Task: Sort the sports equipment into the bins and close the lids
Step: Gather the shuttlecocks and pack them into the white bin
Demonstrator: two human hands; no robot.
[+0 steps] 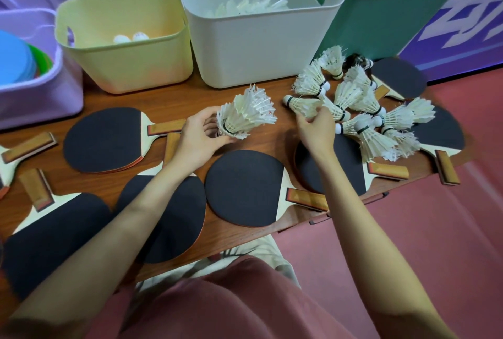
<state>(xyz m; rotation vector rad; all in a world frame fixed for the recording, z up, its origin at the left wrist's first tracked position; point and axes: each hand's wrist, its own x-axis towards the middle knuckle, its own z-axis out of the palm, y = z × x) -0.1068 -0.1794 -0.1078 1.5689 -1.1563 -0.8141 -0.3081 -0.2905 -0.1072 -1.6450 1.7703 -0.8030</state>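
My left hand [200, 134] grips a bunch of white feather shuttlecocks [246, 115] just above the wooden table [239, 232]. My right hand [315, 126] is closed on one shuttlecock [300, 104] at the edge of a loose pile of shuttlecocks [375, 110] on the table's right end. Several black-faced table tennis paddles [243, 186] lie flat across the table. Behind stand a yellow bin [125, 66] holding white balls [130, 38], a white bin [253, 47] with shuttlecocks inside, and a green bin [381, 23].
A purple bin [40, 99] with coloured discs [19, 58] stands at the far left. The table's front edge runs just before my lap. Red floor [422, 229] lies to the right. No lids show in view.
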